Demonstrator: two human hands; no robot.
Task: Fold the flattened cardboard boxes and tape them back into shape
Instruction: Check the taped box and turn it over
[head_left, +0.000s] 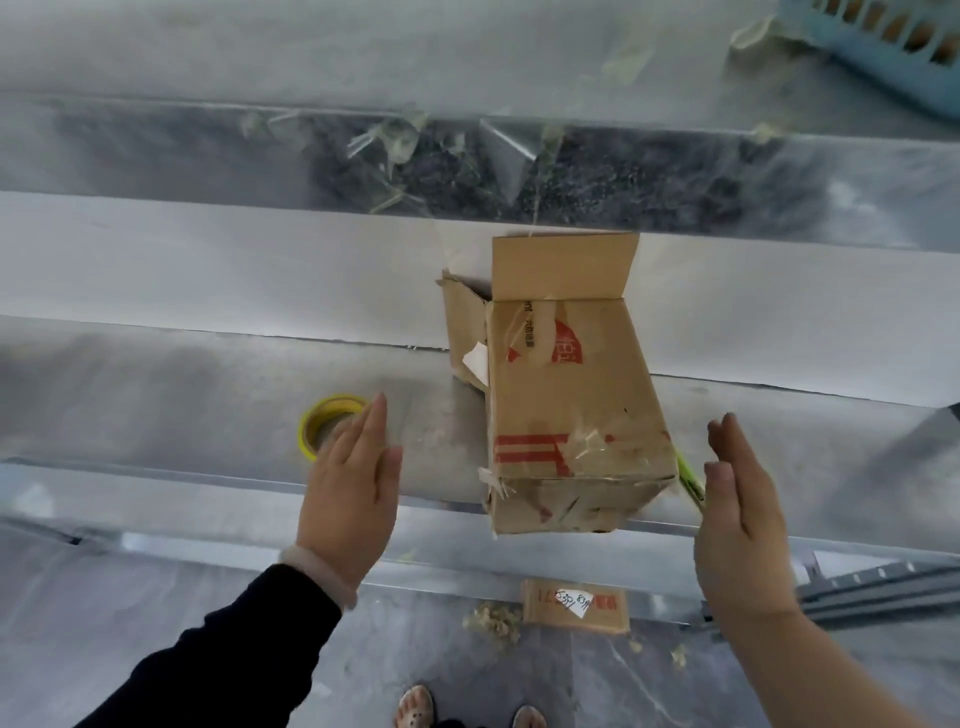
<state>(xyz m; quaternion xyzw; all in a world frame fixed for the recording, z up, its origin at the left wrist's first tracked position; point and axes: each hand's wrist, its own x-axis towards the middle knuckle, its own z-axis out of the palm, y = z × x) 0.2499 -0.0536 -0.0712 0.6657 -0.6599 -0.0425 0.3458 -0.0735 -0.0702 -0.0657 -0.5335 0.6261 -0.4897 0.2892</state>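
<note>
"Cardboard box (576, 410) first: where did it sit?"

"On the metal worktop (156, 405), near the front edge, opened out into shape. Neither hand touched it. The left hand (348, 499) hovered to its left, partly hiding the yellow tape roll (322, 423), and the right hand (743, 519) hovered to its right. Both were flat, fingers straight and close together, holding nothing."

"So how much looked done?"

"The near end seemed closed, with wrinkled clear tape across it. The far end was open: one flap (563, 265) stood up and a torn side flap (462, 322) hung out on the left. By the look of it, that end was left to fold and tape."

"Anything else waiting?"

"A flattened box (574, 605) with a white label lay on the floor (467, 675) below the worktop edge, so at least one more was left to do. A thin green-yellow object (691, 480) lay just beside the box on the right; what it was could not be told."
</note>
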